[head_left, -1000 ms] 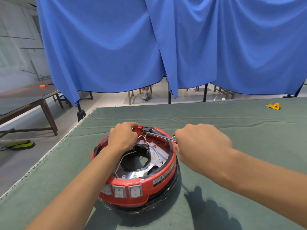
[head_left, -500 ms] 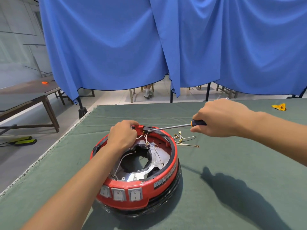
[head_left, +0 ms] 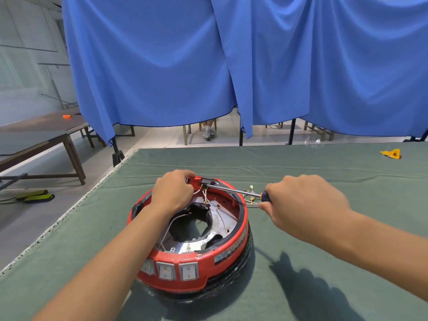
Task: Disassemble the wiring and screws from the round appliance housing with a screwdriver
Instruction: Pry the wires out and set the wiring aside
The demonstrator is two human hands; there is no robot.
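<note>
You're working a screwdriver into the far rim of the red round housing on the green worktop.
Near front: three white rocker switches; white label on the red band, print too small to read. Housing has a black base, open top, shiny metal plate, thin white wires inside. Your left hand has fingers curled on the far rim; your right hand grips the orange-black handle, tip at a black clip. Loose wires with brass terminals lie just beyond; yellow scrap sits far right.
</note>
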